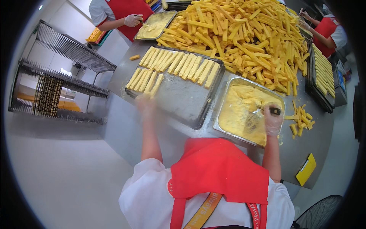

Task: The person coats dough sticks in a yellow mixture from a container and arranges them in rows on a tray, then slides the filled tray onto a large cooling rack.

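My right hand (271, 123), in a clear glove, grips a black-handled spreading tool (275, 111) over a metal pan (216, 123) of pale yellow cream (237, 100). The tool's working end is blurred and partly hidden. My left hand (146, 103), also gloved and motion-blurred, is at the near left edge of a dark baking tray (183, 98). Its fingertips meet the near ends of the cream-coated sticks (145, 80); whether they pinch one is unclear. Coated sticks lie in a full back row and a shorter left row.
A large heap of bare yellow sticks (243, 37) covers the table's far side. Loose sticks (301, 118) lie right of the pan, near a yellow clipboard (306, 170). Stacked trays (321, 77) stand at right, a rack (63, 86) at left. Two co-workers work opposite; a fan (320, 213) is behind.
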A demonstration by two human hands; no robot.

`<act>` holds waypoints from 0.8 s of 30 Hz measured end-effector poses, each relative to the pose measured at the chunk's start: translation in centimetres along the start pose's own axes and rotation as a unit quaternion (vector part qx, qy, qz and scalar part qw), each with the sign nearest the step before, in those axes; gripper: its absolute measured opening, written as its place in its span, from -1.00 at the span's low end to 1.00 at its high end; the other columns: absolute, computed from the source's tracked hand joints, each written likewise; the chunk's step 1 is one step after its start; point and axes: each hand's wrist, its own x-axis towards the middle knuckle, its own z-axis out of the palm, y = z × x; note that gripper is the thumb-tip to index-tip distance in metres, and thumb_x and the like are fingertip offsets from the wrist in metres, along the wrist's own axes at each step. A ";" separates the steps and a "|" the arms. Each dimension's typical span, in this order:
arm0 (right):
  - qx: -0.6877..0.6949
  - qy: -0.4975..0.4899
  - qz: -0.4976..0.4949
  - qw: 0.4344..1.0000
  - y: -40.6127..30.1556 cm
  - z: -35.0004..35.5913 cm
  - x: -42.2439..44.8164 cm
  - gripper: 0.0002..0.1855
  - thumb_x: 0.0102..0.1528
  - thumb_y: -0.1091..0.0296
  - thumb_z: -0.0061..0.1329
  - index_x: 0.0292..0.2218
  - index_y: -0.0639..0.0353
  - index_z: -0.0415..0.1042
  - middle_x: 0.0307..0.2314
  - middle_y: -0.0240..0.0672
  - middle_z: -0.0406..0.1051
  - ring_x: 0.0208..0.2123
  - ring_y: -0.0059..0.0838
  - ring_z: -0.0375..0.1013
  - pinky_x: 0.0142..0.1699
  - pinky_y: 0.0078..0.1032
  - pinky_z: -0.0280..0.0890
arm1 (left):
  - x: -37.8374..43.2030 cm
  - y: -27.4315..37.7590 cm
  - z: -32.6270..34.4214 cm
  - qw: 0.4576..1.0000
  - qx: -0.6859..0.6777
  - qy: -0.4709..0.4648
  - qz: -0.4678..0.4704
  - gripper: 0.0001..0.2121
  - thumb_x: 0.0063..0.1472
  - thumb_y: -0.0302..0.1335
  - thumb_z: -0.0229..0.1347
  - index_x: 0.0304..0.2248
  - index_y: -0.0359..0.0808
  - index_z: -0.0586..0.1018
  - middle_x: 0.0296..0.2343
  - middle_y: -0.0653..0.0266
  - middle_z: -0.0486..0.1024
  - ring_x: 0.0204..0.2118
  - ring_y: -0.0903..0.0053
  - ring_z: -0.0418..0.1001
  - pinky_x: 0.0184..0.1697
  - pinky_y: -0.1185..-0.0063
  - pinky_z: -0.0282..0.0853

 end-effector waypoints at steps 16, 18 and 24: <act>-0.144 -0.234 -0.158 0.949 -5.6 -0.4 -0.2 -0.85 -0.01 0.34 0.14 -0.41 0.15 0.45 -0.55 -0.23 0.43 -0.48 -0.25 0.43 -0.34 -0.40 0.34 | 0.6 30.5 6.4 0.864 -0.311 -0.104 0.381 -0.68 0.06 -0.36 0.16 -0.16 -0.22 0.52 -0.26 0.12 0.52 -0.15 0.25 0.45 -0.02 0.40 0.33; -0.090 -0.258 -0.167 0.947 -5.8 -0.7 0.1 -0.85 -0.01 0.34 0.14 -0.41 0.14 0.45 -0.56 -0.24 0.43 -0.49 -0.29 0.44 -0.36 -0.42 0.33 | 0.5 34.2 8.6 0.849 -0.276 -0.125 0.433 -0.80 0.10 -0.39 0.15 -0.25 -0.20 0.56 -0.37 0.20 0.56 -0.23 0.26 0.51 -0.09 0.39 0.38; -0.317 -0.012 -0.202 0.927 -2.5 -1.5 3.0 -0.89 0.01 0.38 0.11 -0.38 0.13 0.45 -0.45 -0.19 0.45 -0.44 -0.22 0.46 -0.39 -0.44 0.36 | 1.2 40.2 12.4 0.868 -0.065 -0.192 0.453 -0.83 0.11 -0.47 0.07 -0.27 -0.19 0.58 -0.33 0.17 0.56 -0.21 0.26 0.52 -0.15 0.37 0.41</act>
